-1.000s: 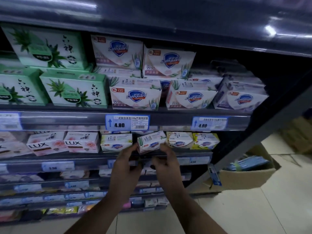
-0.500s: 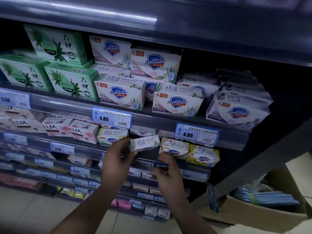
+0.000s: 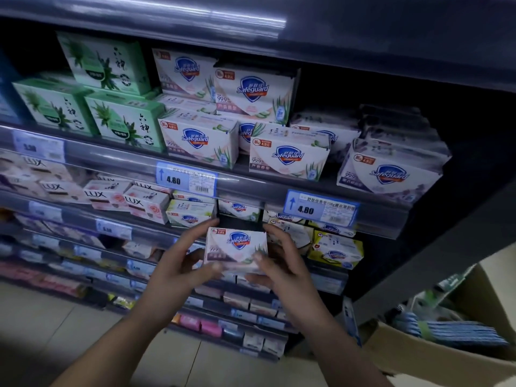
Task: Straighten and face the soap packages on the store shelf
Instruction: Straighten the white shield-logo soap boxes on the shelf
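Holding white cardboard Safeguard soap box (image 3: 236, 247) w/ left hand (image 3: 178, 265) & right hand (image 3: 283, 265), fingers clamped on its sides; not placed yet, upper Safeguard boxes (image 3: 289, 157) sit askew.

A shop: tiered shelves (image 3: 251, 189) of boxed soap (image 3: 287, 159), price tags (image 3: 186, 180) below.

I hold one white Safeguard box (image 3: 236, 248), front toward me and slightly tilted, between left hand (image 3: 178, 263) and right hand (image 3: 282, 261), just before the lower shelf (image 3: 78, 219), while larger Safeguard boxes (image 3: 289, 159) above sit skewed.
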The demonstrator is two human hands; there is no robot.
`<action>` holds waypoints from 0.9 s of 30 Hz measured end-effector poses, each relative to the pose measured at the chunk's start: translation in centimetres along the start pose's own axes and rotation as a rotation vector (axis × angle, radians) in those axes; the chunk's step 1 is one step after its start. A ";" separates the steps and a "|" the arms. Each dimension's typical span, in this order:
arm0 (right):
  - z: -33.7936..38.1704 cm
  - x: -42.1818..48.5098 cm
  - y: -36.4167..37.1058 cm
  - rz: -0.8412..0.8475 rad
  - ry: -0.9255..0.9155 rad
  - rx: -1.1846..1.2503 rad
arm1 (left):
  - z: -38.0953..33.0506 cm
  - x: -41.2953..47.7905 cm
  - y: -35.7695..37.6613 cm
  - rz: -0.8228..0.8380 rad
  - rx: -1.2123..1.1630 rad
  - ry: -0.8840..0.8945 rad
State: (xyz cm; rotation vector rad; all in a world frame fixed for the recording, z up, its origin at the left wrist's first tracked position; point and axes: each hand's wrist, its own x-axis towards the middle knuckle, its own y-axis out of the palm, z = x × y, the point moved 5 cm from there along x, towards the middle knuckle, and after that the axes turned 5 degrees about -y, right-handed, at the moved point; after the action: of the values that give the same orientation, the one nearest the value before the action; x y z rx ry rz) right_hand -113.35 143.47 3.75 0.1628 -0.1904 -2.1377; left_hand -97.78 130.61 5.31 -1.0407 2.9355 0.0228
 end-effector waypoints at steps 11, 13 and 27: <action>0.9 -1.3 0.1 -0.011 -0.009 0.025 | 0.2 -0.4 0.1 -0.172 -0.156 -0.130; 1.1 -1.5 0.4 -0.014 -0.002 0.012 | 0.5 -0.5 -0.1 -0.237 -0.178 -0.173; 0.8 -2.1 0.3 -0.084 0.190 0.128 | -0.8 -0.8 0.0 -0.002 0.099 -0.063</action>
State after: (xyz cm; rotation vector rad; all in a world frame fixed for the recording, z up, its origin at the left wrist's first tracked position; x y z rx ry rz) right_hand -112.12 145.12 4.69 0.4537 -0.2117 -2.1791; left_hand -97.15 131.11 6.15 -1.0102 2.8475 -0.0872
